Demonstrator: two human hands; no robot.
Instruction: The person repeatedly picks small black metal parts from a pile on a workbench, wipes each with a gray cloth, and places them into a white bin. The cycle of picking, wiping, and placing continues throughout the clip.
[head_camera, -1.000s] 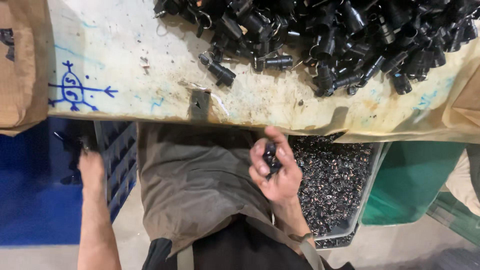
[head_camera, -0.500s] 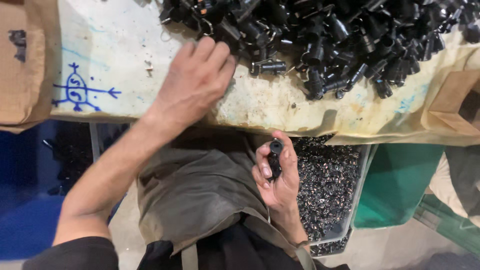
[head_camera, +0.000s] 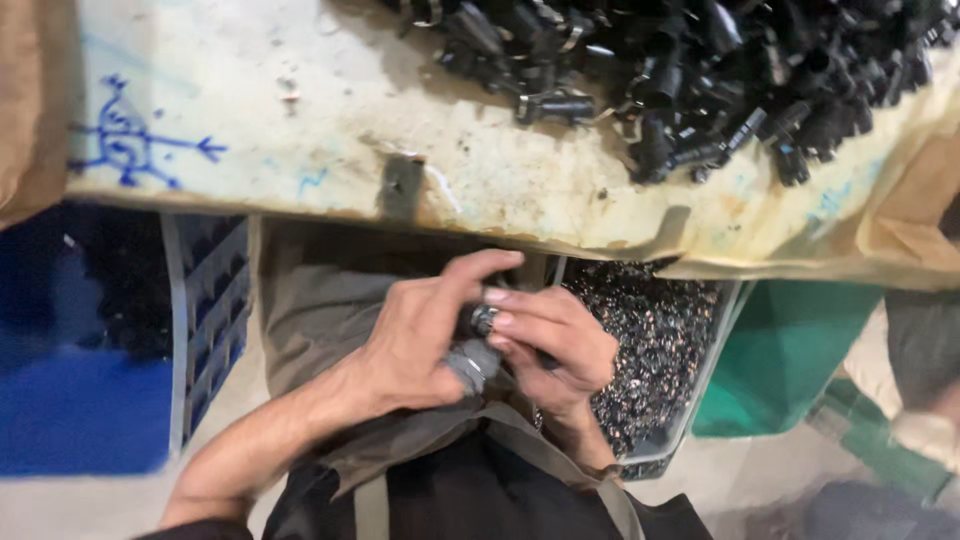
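Pinching a small black cylindrical part (head_camera: 484, 322), both hands' fingers (head_camera: 520, 322) close around its metal ring

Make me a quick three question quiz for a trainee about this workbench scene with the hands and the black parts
1. True or false: both hands meet over the person's lap, below the bench edge.
2. What lies piled on the bench? A) black parts B) red cloths C) glass jars
3. What stands right of the lap, under the bench?

Key: 1. True: left hand and right hand grip a small dark part. 2. A, black parts. 3. A clear bin of small dark pieces.
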